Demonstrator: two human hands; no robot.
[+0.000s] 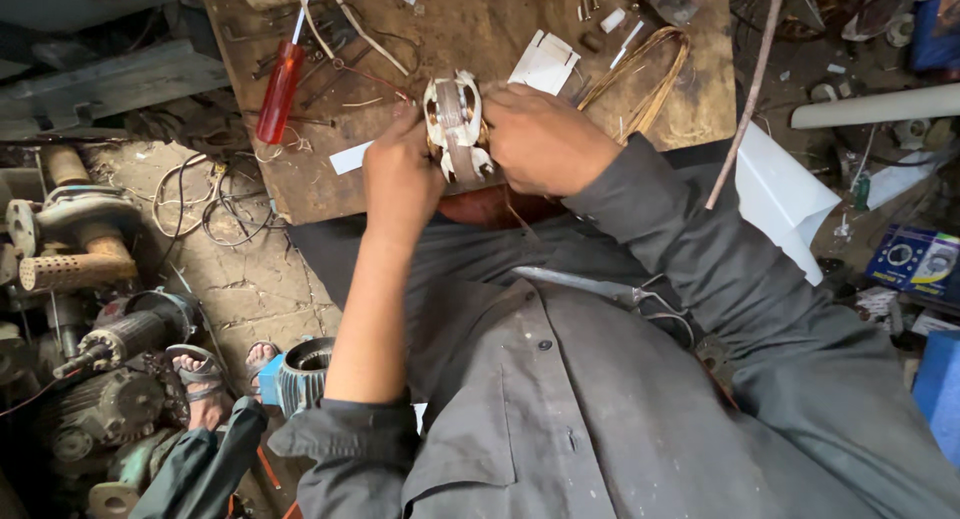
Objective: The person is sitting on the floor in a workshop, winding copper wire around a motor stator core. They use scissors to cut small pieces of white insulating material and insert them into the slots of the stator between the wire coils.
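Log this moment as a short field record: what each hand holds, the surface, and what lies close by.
left hand: grips the left side of the motor winding core
right hand: grips its right side
surface: wooden board, worn and littered
left of core: red-handled screwdriver
behind core: white paper pieces
right of core: loop of copper wire
lap: scissors on grey clothing
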